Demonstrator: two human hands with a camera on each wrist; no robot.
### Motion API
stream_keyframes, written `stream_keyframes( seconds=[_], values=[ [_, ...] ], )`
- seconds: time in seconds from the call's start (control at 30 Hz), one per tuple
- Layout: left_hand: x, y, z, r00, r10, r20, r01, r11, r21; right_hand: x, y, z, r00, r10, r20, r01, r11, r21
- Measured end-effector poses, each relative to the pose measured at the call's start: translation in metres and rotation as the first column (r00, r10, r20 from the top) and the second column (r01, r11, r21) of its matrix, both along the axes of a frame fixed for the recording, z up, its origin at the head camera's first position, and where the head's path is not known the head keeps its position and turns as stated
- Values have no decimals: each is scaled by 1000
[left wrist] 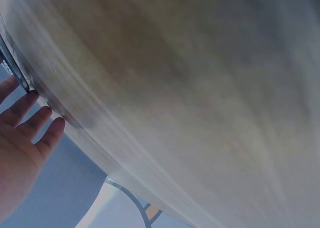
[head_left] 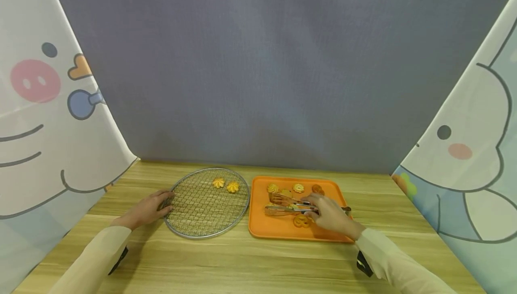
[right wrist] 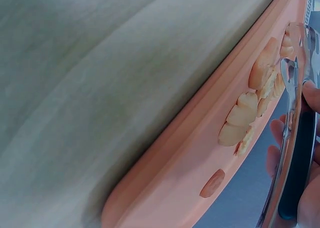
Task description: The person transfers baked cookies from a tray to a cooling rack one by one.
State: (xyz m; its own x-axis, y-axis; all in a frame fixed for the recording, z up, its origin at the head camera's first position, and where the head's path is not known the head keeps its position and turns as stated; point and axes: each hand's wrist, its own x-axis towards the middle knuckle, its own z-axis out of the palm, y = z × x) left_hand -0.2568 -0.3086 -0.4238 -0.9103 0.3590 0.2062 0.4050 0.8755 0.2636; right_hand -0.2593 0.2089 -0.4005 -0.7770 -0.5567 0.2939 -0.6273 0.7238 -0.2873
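Note:
Metal tongs [right wrist: 295, 123] with dark handle grips lie in my right hand [head_left: 329, 213], which holds them over the orange tray [head_left: 258, 231]. Their two arms are spread apart above several cookies, among them a pretzel-shaped cookie [head_left: 300, 221] and a ring-shaped cookie [head_left: 298, 188]. At the left, my left hand [head_left: 149, 208] rests at the rim of a round wire rack [head_left: 198, 213]; its fingers look extended in the left wrist view. Two yellow flower-shaped cookies [head_left: 232, 187] sit at the rack's far right.
Rack and tray stand side by side on a wooden table [head_left: 226, 262], a narrow gap between them. A grey panel [head_left: 258, 83] rises behind the table. Cartoon-printed cloths [head_left: 464, 159] flank both sides.

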Motion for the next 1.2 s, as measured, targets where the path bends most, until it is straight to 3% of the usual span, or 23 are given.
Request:
stream_keyframes(
  seconds=[0.6,1.2],
  values=[
    [-2,-1,-3,1000,0,-14,0,1000,1,0,-2,-3,999,-15,28,17,998,-55],
    [-1,0,-1,1000,4,-2,-4,1000,7,0,-4,-2,1000,-28,2,28,998,-57]
  ],
)
